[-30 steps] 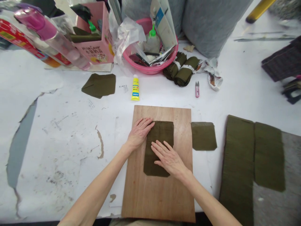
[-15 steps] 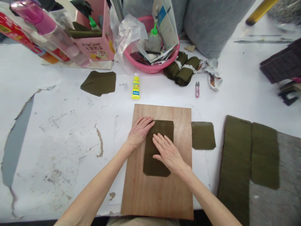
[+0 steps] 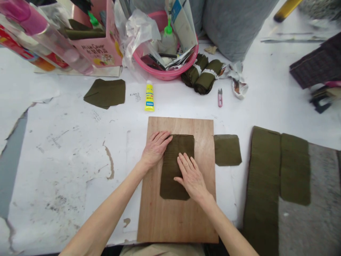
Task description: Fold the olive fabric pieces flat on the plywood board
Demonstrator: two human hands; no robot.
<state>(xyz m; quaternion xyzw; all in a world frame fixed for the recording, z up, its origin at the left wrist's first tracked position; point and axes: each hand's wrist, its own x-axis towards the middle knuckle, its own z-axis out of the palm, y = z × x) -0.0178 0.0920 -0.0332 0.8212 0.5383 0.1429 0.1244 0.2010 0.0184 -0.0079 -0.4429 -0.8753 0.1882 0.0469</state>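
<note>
Resting flat on the dark olive fabric panel (image 3: 170, 169), both hands have their fingers extended and unclenched, grasping nothing. The left hand (image 3: 155, 149) covers the panel's far left corner, partly on the wooden board (image 3: 160, 224) beneath; the right hand (image 3: 191, 177) lies on the panel's right half. The panel sits on the far-central area of the board.

At the far side of the scene stand two containers. The round pink basin (image 3: 165, 75) holds a bottle with a green nozzle (image 3: 168, 42), flat black items (image 3: 156, 63), loose papers and an upright white card (image 3: 183, 26). A translucent plastic bag (image 3: 140, 28) drapes over the basin's left rim. Left of it, the pink box (image 3: 97, 52) with printed lettering contains folded olive fabric (image 3: 84, 33) and a green-tipped item (image 3: 93, 19); its deeper contents cannot be identified. A pink-capped clear bottle (image 3: 57, 44) leans just left of the box. Near the basin lies a yellow tube (image 3: 149, 96); rolled olive bundles (image 3: 208, 76) adjoin its right side.
</note>
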